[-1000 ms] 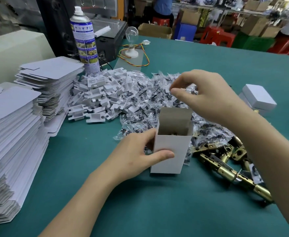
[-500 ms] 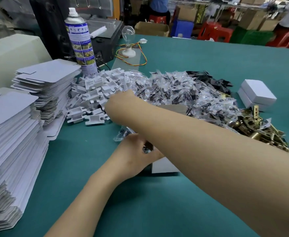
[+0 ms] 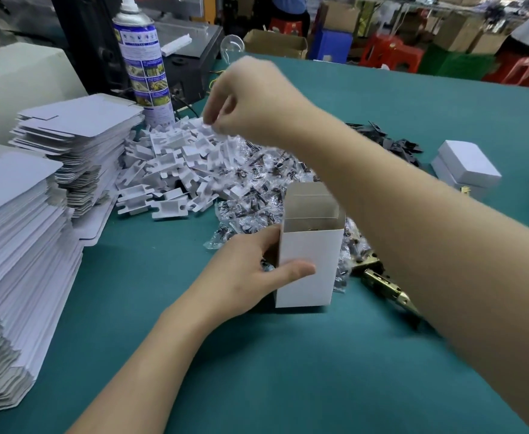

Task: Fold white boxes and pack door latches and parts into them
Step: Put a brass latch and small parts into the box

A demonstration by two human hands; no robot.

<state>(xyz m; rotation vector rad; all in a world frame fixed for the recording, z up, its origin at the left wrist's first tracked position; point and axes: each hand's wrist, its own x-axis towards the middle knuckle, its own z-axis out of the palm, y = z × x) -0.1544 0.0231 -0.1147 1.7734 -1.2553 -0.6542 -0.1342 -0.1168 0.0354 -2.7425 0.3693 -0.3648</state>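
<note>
Head view: your left hand [image 3: 241, 277] grips open white box [image 3: 307, 264] mid-frame; right hand [image 3: 250, 101] bunched over white inserts [image 3: 169, 170], grasp unclear.

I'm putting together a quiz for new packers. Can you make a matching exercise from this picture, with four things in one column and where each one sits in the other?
Things:
1. spray can
2. open white box
3. closed white boxes
4. flat box blanks

Places:
A. stacked at the near left
B. upright in the middle, gripped by the left hand
C. lying at the far right
D. standing at the back, behind the stacks

Pairs: 1-D, 2-B, 3-C, 4-A
</note>
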